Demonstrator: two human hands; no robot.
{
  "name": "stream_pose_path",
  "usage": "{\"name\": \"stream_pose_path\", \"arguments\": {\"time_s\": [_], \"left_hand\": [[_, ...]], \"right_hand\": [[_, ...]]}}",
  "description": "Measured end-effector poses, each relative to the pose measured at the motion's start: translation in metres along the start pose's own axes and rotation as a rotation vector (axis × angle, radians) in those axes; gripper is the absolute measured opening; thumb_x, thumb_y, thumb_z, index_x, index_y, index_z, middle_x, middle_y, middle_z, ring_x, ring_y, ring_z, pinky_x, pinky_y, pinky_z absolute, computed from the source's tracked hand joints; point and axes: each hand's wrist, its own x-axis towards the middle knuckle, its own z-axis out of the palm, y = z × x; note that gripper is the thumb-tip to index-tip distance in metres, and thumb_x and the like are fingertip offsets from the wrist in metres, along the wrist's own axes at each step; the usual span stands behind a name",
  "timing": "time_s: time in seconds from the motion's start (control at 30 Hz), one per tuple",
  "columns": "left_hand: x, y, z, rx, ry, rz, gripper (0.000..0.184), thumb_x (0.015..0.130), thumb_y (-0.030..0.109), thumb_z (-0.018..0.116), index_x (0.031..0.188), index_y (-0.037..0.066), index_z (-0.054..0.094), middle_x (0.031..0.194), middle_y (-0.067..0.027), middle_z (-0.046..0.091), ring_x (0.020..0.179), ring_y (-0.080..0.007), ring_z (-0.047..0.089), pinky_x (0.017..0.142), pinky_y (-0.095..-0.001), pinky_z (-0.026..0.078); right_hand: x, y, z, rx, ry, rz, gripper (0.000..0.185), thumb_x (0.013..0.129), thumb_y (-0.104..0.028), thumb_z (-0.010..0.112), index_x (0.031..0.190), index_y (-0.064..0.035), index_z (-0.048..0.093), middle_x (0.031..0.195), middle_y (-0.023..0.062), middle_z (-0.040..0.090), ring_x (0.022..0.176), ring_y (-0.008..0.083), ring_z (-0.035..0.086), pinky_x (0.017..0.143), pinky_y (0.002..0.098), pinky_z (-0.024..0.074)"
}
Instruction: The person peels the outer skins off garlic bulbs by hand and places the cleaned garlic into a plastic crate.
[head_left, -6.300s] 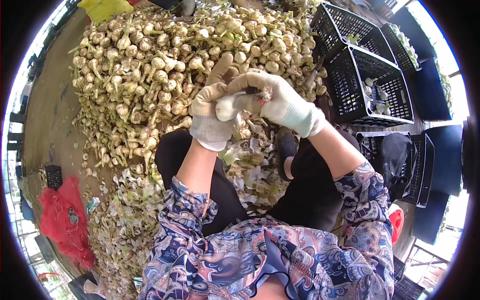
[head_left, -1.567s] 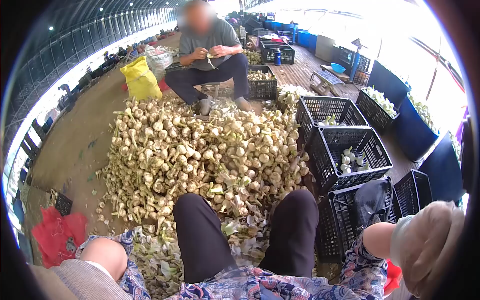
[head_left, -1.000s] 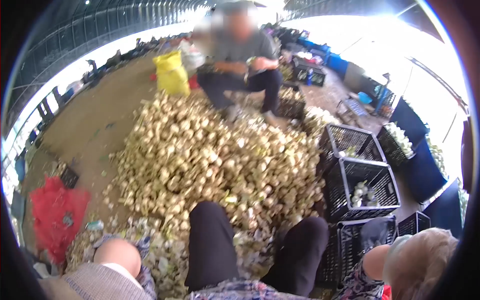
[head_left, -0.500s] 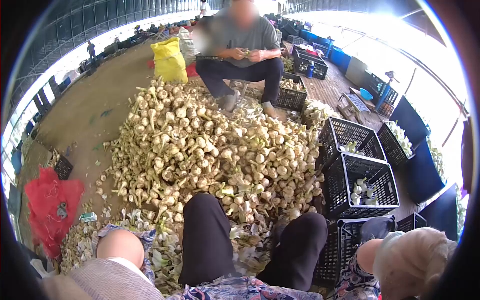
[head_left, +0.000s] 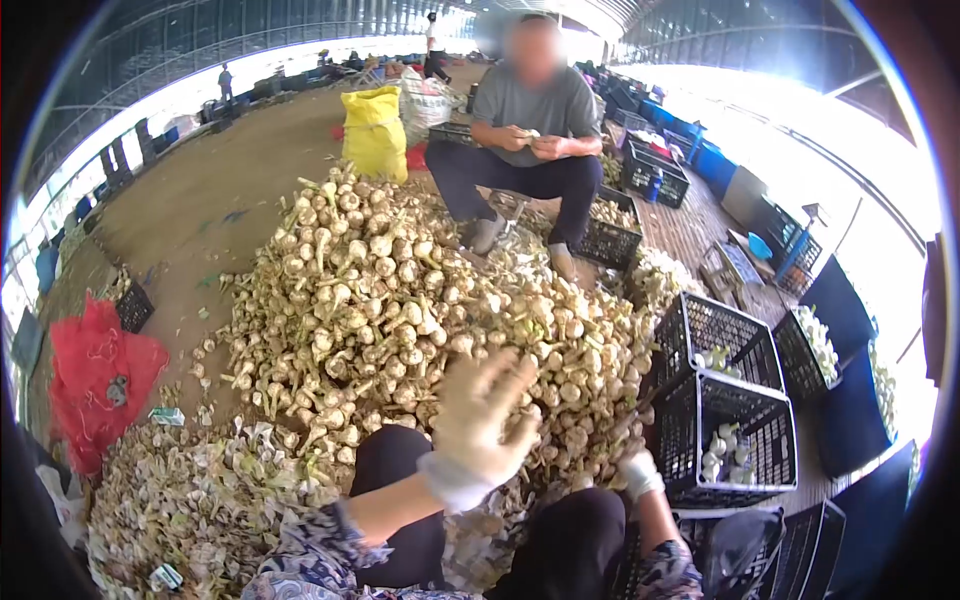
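Print shows on a white sack (head_left: 427, 105) in the background, and two small green-and-white packets lie at lower left, one on the dirt (head_left: 167, 416), one on the peelings; the lettering on all three is too small to read.

The ground is a brown dirt floor (head_left: 190, 220), with wooden planking (head_left: 680, 222) along the right, inside a long building with a curved, ribbed roof (head_left: 200, 40) and bright light along both sides. Garlic bulbs (head_left: 350, 290) with stems on lie in a broad heap on the floor, directly ahead of the seated wearer. Papery garlic skins (head_left: 200, 490) cover the lower left.

The left hand (head_left: 485, 425), gloved and blurred, is held up in front of the heap with its fingers spread apart. The right hand (head_left: 637, 472), also gloved, reaches low to the heap's near right edge, beside a black plastic crate (head_left: 680, 440) holding a few pale, trimmed bulbs (head_left: 725, 452) — its fingers are hidden, so whether they grip anything cannot be told.

The left hand and the wearer's dark-trousered knees (head_left: 400, 460) block part of the heap. Beyond it sits a co-worker (head_left: 530, 100), both hands around a pale item, near a yellow sack (head_left: 375, 130). Red mesh (head_left: 100, 375) lies far left.
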Motion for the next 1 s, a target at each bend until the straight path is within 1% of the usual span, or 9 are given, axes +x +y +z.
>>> {"name": "stream_pose_path", "arguments": {"time_s": [0.03, 0.1, 0.13, 0.23, 0.33, 0.47, 0.63, 0.67, 1.0], "left_hand": [[-0.015, -0.004, 0.024, 0.076, -0.117, -0.109, 0.063, 0.071, 0.008, 0.072, 0.130, 0.017, 0.052, 0.115, -0.0134, 0.054, 0.095, -0.0243, 0.052, 0.084, -0.0393, 0.045], [-0.049, -0.032, 0.076, -0.029, -0.448, -0.368, 0.048, 0.074, 0.018, 0.072, 0.120, 0.013, 0.060, 0.115, -0.0096, 0.058, 0.102, -0.0238, 0.054, 0.092, -0.0421, 0.043], [-0.055, -0.029, 0.082, 0.245, -0.422, -0.221, 0.040, 0.076, 0.023, 0.069, 0.115, 0.012, 0.064, 0.112, -0.0077, 0.061, 0.095, -0.0218, 0.057, 0.088, -0.0376, 0.045], [-0.080, -0.046, 0.106, 0.246, -0.616, -0.253, 0.038, 0.081, 0.025, 0.062, 0.115, 0.009, 0.063, 0.126, -0.0084, 0.055, 0.089, -0.0222, 0.059, 0.087, -0.0331, 0.047], [-0.082, -0.043, 0.113, -0.044, -0.841, -0.668, 0.040, 0.081, 0.023, 0.058, 0.120, 0.012, 0.060, 0.131, -0.0084, 0.052, 0.107, -0.0241, 0.056, 0.095, -0.0325, 0.045], [-0.074, -0.038, 0.115, -0.125, -1.026, -0.699, 0.043, 0.084, 0.026, 0.057, 0.126, 0.016, 0.057, 0.140, -0.0101, 0.044, 0.122, -0.0275, 0.048, 0.104, -0.0333, 0.037], [-0.075, -0.040, 0.113, -0.217, -1.117, -0.752, 0.046, 0.085, 0.032, 0.055, 0.130, 0.021, 0.054, 0.141, -0.0045, 0.044, 0.126, -0.0266, 0.044, 0.110, -0.0567, 0.020], [-0.074, -0.033, 0.106, -0.133, -1.003, -0.668, 0.042, 0.081, 0.028, 0.059, 0.121, 0.013, 0.060, 0.127, -0.0070, 0.055, 0.111, -0.0281, 0.055, 0.097, -0.0374, 0.043], [-0.081, -0.035, 0.097, -0.211, -1.027, -0.678, 0.040, 0.081, 0.028, 0.059, 0.117, 0.013, 0.062, 0.120, -0.0079, 0.058, 0.104, -0.0298, 0.058, 0.092, -0.0389, 0.045]], "right_hand": [[-0.016, -0.008, 0.008, 0.145, -0.232, -0.133, 0.036, 0.082, -0.029, 0.055, 0.104, -0.0024, 0.061, 0.091, 0.0233, 0.065, 0.089, 0.0398, 0.062, 0.078, 0.0451, 0.0507], [-0.054, -0.052, 0.015, 0.359, -0.184, 0.619, 0.038, 0.084, -0.031, 0.055, 0.106, -0.0012, 0.062, 0.103, 0.0228, 0.064, 0.100, 0.0330, 0.061, 0.081, 0.0419, 0.0504], [-0.060, -0.057, 0.060, 0.371, 0.089, 0.747, 0.042, 0.082, -0.032, 0.061, 0.108, 0.0015, 0.061, 0.105, 0.0196, 0.064, 0.098, 0.0282, 0.062, 0.080, 0.0395, 0.0502], [-0.043, -0.039, 0.080, 0.441, 0.071, 0.702, 0.042, 0.082, -0.032, 0.061, 0.108, 0.0015, 0.061, 0.105, 0.0194, 0.064, 0.098, 0.0280, 0.062, 0.081, 0.0393, 0.0502], [-0.039, -0.036, 0.108, 0.562, 0.028, 0.690, 0.041, 0.082, -0.031, 0.061, 0.107, 0.0015, 0.061, 0.105, 0.0191, 0.064, 0.098, 0.0278, 0.062, 0.081, 0.0391, 0.0501], [-0.045, -0.031, 0.133, 0.712, -0.031, 0.691, 0.041, 0.082, -0.031, 0.061, 0.107, 0.0015, 0.061, 0.104, 0.0186, 0.064, 0.097, 0.0274, 0.062, 0.081, 0.0387, 0.0500], [-0.037, -0.028, 0.151, 0.902, -0.096, 0.670, 0.040, 0.082, -0.030, 0.061, 0.107, 0.0015, 0.061, 0.104, 0.0181, 0.064, 0.097, 0.0270, 0.062, 0.081, 0.0383, 0.0499], [-0.033, -0.026, 0.152, 0.938, -0.107, 0.662, 0.040, 0.082, -0.030, 0.061, 0.107, 0.0015, 0.061, 0.104, 0.0180, 0.064, 0.097, 0.0269, 0.062, 0.081, 0.0383, 0.0499], [-0.043, -0.010, 0.160, 1.320, -0.200, 0.677, 0.038, 0.083, -0.028, 0.061, 0.106, 0.0016, 0.061, 0.104, 0.0169, 0.065, 0.096, 0.0261, 0.062, 0.081, 0.0374, 0.0496]]}}
